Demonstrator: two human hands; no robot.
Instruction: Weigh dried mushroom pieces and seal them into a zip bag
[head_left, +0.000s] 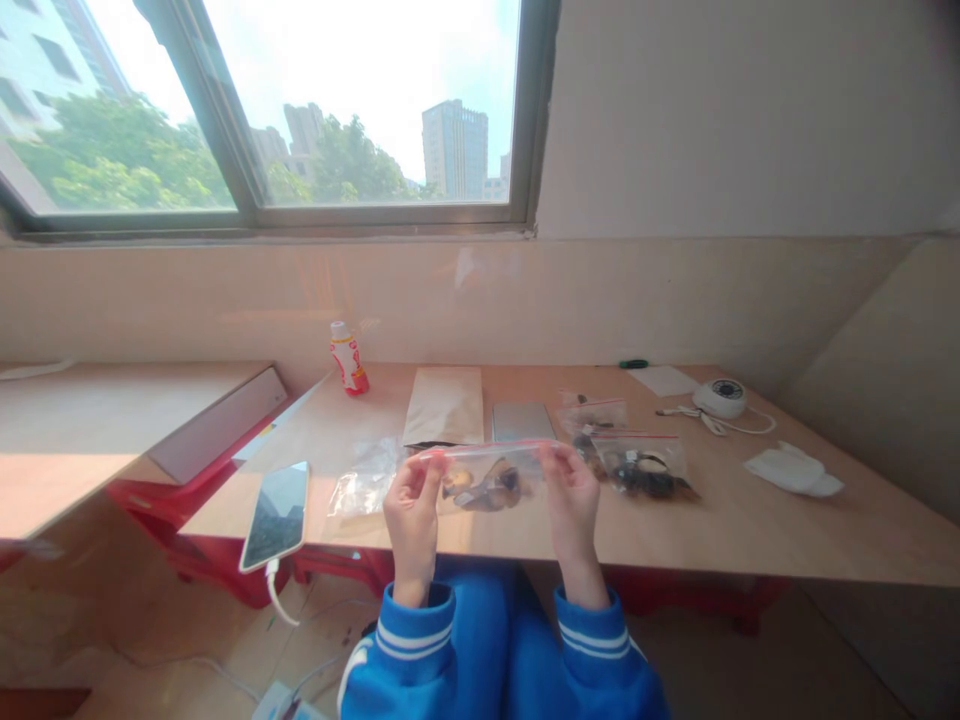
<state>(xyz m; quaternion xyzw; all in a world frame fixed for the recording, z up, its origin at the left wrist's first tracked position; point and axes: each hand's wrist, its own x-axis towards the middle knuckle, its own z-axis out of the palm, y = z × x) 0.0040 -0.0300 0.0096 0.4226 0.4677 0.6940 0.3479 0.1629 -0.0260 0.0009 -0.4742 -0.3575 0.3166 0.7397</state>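
Note:
Between my hands a clear zip bag is stretched along its red-edged top, above the table's front edge. Brown and dark items show through the plastic; their kind I cannot make out. My left hand pinches the bag's left top corner, and my right hand pinches the right one. Behind the bag lie a tan paper pouch and a flat silver-grey thing. Just right of my right hand is another zip bag with dark contents, with a smaller zip bag beyond it.
At left, a phone with a white cable lies at the table edge, near crumpled clear plastic. A red-and-white bottle stands farther back. On the right are a white dome camera, white tissue, paper and a green-handled tool.

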